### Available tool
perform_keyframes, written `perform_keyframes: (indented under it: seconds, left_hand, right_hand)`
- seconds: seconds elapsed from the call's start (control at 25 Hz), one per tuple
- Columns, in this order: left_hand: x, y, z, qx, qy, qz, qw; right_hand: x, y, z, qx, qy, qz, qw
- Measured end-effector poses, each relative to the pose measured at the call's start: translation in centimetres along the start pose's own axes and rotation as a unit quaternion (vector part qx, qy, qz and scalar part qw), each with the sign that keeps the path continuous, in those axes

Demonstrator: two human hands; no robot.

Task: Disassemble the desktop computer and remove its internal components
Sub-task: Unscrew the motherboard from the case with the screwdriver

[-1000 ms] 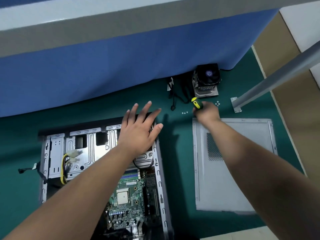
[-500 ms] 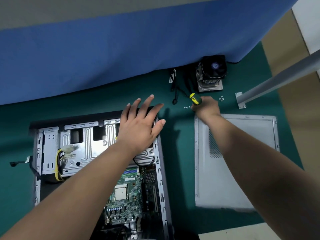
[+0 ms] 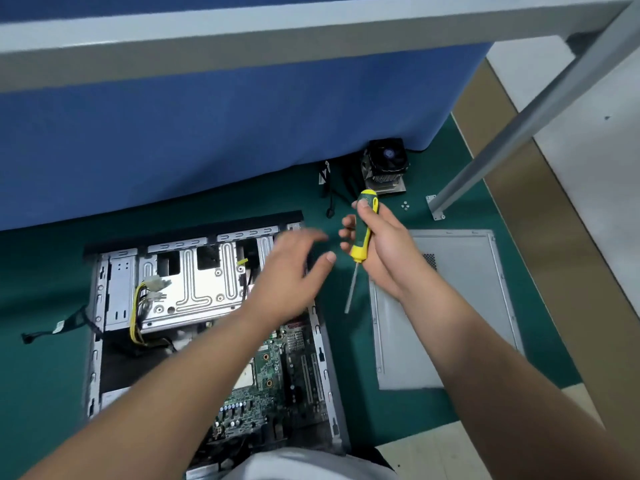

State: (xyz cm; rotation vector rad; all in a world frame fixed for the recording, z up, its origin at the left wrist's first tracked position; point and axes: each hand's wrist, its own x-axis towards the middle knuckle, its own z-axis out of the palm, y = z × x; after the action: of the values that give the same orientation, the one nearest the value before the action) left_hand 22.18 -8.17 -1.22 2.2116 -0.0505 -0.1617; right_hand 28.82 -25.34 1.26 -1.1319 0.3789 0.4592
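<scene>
Head view. Right hand: fingers wrapped round the handle of a yellow-and-green screwdriver, held above the bench between case and side panel; handle end up and far, bare shaft slanting down and near-left, tip in the air and touching nothing. Left hand: motion-blurred, fingers loosely spread, holding nothing, hovering over the far-right corner of the desktop computer case, just left of the right hand and apart from it. Case: lies open on its side on the green bench, left and near of both hands, long axis running near to far; the left hand is the nearer to it. Contents visible: silver drive cage across the far half, a bundle of yellow and black power cables at its left end, green motherboard in the near half with a bare square socket, partly covered by the left forearm. Judged: the shaft must swing left and downward to reach any screw inside; which screw, I cannot tell. Already out: grey side panel, flat at right; heatsink with black fan, far, against the blue partition; small loose screws just right of it.
</scene>
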Motion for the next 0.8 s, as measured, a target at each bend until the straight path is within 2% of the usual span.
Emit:
perform_keyframes:
  seconds: [0.12, 0.2, 0.28, 0.36, 0.4, 0.56, 0.6, 0.72, 0.8]
  left_hand:
    - [-7.0, 1.0, 1.3, -0.136, -0.080, -0.070, 0.985]
    - [-9.9, -0.4, 1.5, -0.159, -0.071, -0.090, 0.981]
    - [-11.9, -2.2, 0.7, -0.160, -0.066, -0.101, 0.980]
    - [-13.4, -4.1, -0.6, -0.149, -0.094, -0.110, 0.978]
    - [-14.1, -5.0, -1.2, -0.133, -0.116, -0.109, 0.978]
    - [-16.2, -7.0, -2.5, 0.001, -0.170, -0.086, 0.982]
    - [-16.5, -7.5, -2.9, 0.059, -0.150, -0.058, 0.985]
    - [-17.5, -10.1, -5.3, 0.198, -0.011, 0.042, 0.979]
    - [-18.4, -12.5, -7.2, 0.276, 0.048, 0.032, 0.959]
  right_hand:
    - [-3.8, 1.4, 2.0, 0.084, -0.009, -0.020, 0.996]
    - [-6.1, 2.9, 3.0, 0.083, -0.023, -0.030, 0.996]
    - [-7.9, 4.2, 3.3, -0.049, -0.031, -0.060, 0.996]
    - [-9.6, 5.3, 3.2, -0.239, -0.049, -0.082, 0.966]
    - [-10.2, 5.8, 3.0, -0.298, -0.054, -0.080, 0.950]
    - [-11.9, 7.9, 2.9, -0.392, -0.052, -0.075, 0.915]
    - [-12.2, 8.4, 2.9, -0.426, -0.054, -0.091, 0.899]
    - [-13.0, 9.4, 2.3, -0.523, -0.058, -0.150, 0.837]
    - [-13.8, 9.8, 1.5, -0.563, -0.062, -0.178, 0.805]
